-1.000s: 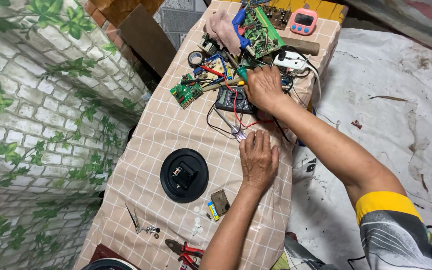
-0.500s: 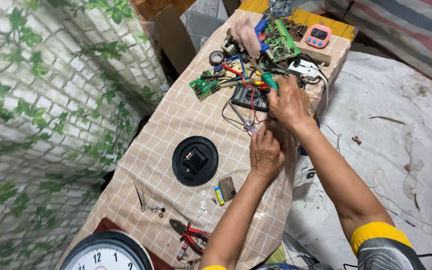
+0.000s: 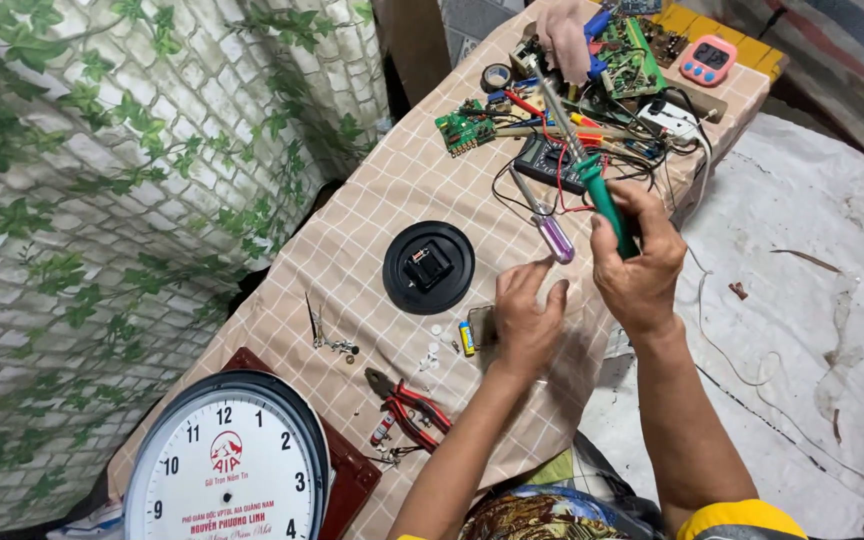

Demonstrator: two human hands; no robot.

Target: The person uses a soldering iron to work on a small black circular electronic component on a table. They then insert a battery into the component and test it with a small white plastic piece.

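Note:
My right hand (image 3: 640, 268) is closed around the green handle of a long metal-tipped tool (image 3: 607, 205). The tool's shaft points away from me toward a pile of electronics. My left hand (image 3: 527, 318) rests on the checked tablecloth just left of the right hand. Its fingers are spread and hold nothing. A purple-handled screwdriver (image 3: 555, 238) lies just beyond its fingertips. A small dark piece (image 3: 481, 326) and a yellow-blue battery (image 3: 466, 338) lie at its left edge. A round black clock back (image 3: 429, 268) sits further left.
Circuit boards (image 3: 462, 130), a black meter (image 3: 549, 160), loose wires and a pink timer (image 3: 709, 60) crowd the table's far end. Red pliers (image 3: 407, 405), tweezers (image 3: 314, 322) and a white clock face (image 3: 227, 462) lie at the near end. A leafy brick-pattern wall runs along the left.
My right hand has left the electronics pile and come back toward me gripping the green-handled tool. My left hand stays on the cloth. The view has tilted down, showing the clock face.

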